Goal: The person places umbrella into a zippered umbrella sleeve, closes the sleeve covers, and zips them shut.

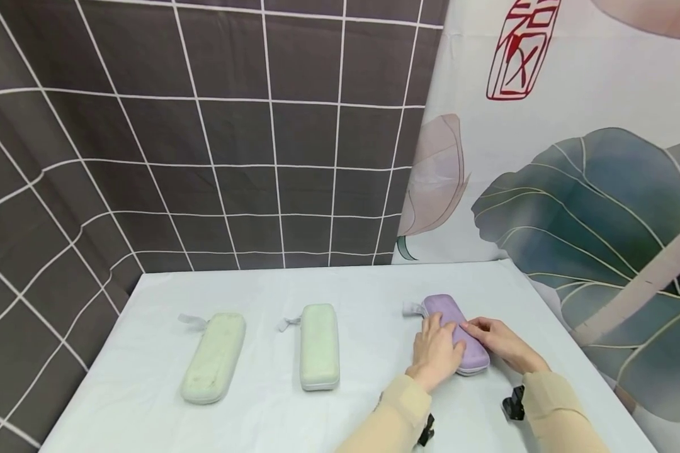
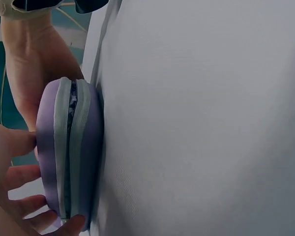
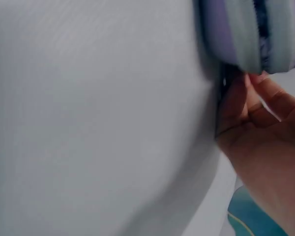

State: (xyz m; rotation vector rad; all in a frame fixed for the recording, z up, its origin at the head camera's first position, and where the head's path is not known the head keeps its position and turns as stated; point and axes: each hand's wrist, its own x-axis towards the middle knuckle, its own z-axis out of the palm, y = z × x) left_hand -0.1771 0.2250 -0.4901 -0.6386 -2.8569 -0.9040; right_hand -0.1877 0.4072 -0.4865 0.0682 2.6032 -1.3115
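Observation:
A purple zip case (image 1: 452,327) with a pale strap (image 1: 413,309) lies at the right of the white table. Pale grey zipper tapes (image 2: 77,132) run round its edge, standing apart with a dark patterned lining between them. My left hand (image 1: 437,349) holds the case from above, fingers spread over its top and left edge. At the case's right side, my right hand (image 1: 504,343) pinches at the zipper with thumb and fingertips; the zipper pull itself is hidden. In the right wrist view the pinching fingertips (image 3: 250,81) meet at the end of the zipper gap.
Two pale green zip cases lie to the left, one tilted (image 1: 214,358) and one upright in view (image 1: 320,347), each with a strap. The white table (image 1: 272,421) meets a dark gridded curtain (image 1: 232,138) behind and a leaf-printed cloth (image 1: 589,207) at the right.

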